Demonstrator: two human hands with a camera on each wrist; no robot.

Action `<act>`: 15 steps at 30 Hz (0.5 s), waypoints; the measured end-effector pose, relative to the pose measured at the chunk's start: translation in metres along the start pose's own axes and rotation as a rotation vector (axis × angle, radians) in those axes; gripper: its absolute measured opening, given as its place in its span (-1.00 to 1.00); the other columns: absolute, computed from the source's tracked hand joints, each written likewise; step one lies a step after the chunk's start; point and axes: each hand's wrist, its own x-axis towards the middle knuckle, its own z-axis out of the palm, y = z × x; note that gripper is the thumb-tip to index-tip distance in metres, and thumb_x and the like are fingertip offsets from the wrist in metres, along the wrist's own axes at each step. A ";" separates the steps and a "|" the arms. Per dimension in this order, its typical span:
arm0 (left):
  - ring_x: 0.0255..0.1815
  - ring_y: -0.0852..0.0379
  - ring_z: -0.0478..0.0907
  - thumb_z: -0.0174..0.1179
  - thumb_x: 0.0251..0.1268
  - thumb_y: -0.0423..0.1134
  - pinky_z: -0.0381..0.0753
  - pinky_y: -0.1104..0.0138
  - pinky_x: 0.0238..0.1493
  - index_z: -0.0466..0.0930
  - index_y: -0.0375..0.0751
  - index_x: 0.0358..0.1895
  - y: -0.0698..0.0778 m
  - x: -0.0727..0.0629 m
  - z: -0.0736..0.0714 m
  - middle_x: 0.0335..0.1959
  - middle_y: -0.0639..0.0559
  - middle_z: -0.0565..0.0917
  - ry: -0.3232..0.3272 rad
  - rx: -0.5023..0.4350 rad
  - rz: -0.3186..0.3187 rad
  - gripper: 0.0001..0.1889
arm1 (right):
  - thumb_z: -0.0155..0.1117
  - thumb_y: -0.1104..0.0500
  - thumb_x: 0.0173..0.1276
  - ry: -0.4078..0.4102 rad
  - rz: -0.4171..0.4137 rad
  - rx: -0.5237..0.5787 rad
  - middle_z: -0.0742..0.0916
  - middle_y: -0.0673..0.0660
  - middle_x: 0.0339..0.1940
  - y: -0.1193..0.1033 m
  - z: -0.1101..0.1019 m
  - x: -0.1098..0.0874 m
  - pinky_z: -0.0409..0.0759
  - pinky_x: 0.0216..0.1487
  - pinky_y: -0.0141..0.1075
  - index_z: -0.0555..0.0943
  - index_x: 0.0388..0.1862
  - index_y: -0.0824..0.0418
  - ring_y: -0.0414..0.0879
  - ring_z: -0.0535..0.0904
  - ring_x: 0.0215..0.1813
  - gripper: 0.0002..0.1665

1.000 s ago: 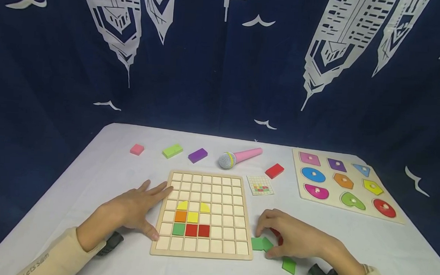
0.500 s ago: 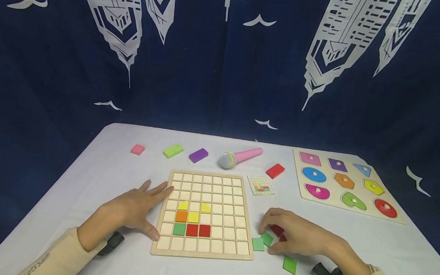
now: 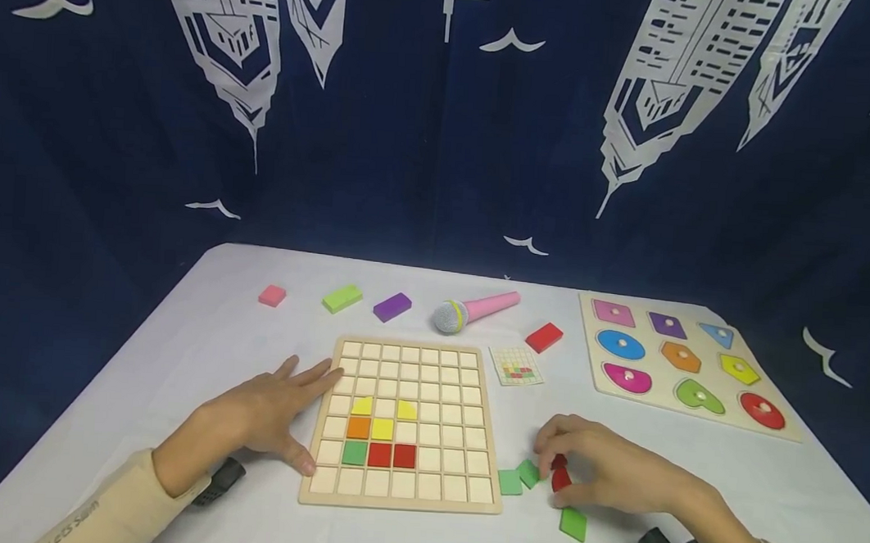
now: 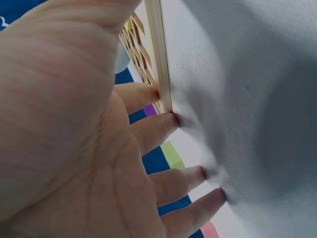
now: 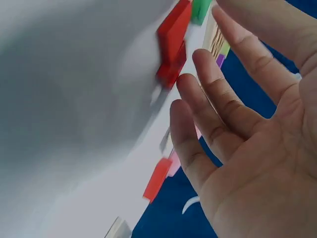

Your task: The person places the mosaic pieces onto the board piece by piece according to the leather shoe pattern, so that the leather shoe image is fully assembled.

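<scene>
My left hand (image 3: 268,410) lies with spread fingers at the left edge of a wooden grid board (image 3: 399,503); its fingertips touch the rim (image 4: 161,64). Yellow, orange, green and red tiles sit in some of the board's cells, including a yellow square (image 3: 382,429). To the right of the board, my right hand (image 3: 609,469) hovers with bent fingers over red tiles (image 3: 560,480), which its fingers partly hide in the head view. In the right wrist view its fingers are apart from a red tile (image 5: 174,29). Green tiles (image 3: 510,482) lie beside the board, and another green tile (image 3: 573,525) lies nearer.
A small pattern card (image 3: 516,368) lies at the board's upper right, near a red block (image 3: 545,338). Behind are a toy microphone (image 3: 488,305), purple (image 3: 392,307), lime (image 3: 342,299) and pink (image 3: 272,296) blocks. A shape puzzle (image 3: 661,383) lies at the far right.
My right hand has moved right, away from the green tiles beside the board. A green tile has turned slightly, and a red tile has shifted right. My left hand has stayed in place.
</scene>
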 end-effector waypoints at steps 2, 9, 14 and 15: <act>0.60 -0.45 -0.10 0.62 -0.45 0.22 0.13 -0.37 0.42 0.09 -0.01 0.60 0.000 0.000 0.000 0.64 -0.07 0.07 0.002 0.010 -0.002 0.35 | 0.53 -0.15 0.14 -0.004 0.009 0.008 0.59 -0.24 0.01 0.004 -0.001 -0.006 0.58 0.17 -0.22 0.66 -0.28 -0.37 -0.22 0.45 0.12 -0.80; 0.60 -0.44 -0.10 0.62 -0.45 0.21 0.13 -0.35 0.44 0.09 0.00 0.60 0.000 -0.001 -0.001 0.65 -0.05 0.07 -0.006 0.005 -0.012 0.35 | 0.57 -0.19 0.06 -0.071 0.073 0.105 0.54 -0.16 0.07 0.015 0.000 -0.021 0.57 0.15 -0.32 0.70 -0.21 -0.38 -0.20 0.38 0.13 -0.71; 0.60 -0.45 -0.11 0.61 -0.44 0.20 0.11 -0.36 0.43 0.09 -0.02 0.60 0.000 -0.002 0.000 0.65 -0.07 0.07 -0.004 -0.004 -0.005 0.34 | 0.59 -0.13 0.07 -0.077 0.078 0.113 0.51 -0.14 0.08 0.019 0.002 -0.025 0.57 0.14 -0.38 0.69 -0.18 -0.39 -0.23 0.33 0.14 -0.67; 0.60 -0.45 -0.11 0.62 -0.44 0.20 0.11 -0.37 0.43 0.09 -0.02 0.60 0.000 -0.002 0.000 0.64 -0.07 0.07 -0.004 -0.005 -0.004 0.34 | 0.58 -0.12 0.08 -0.074 0.072 0.113 0.50 -0.14 0.08 0.019 0.003 -0.025 0.57 0.13 -0.39 0.69 -0.18 -0.38 -0.23 0.33 0.14 -0.68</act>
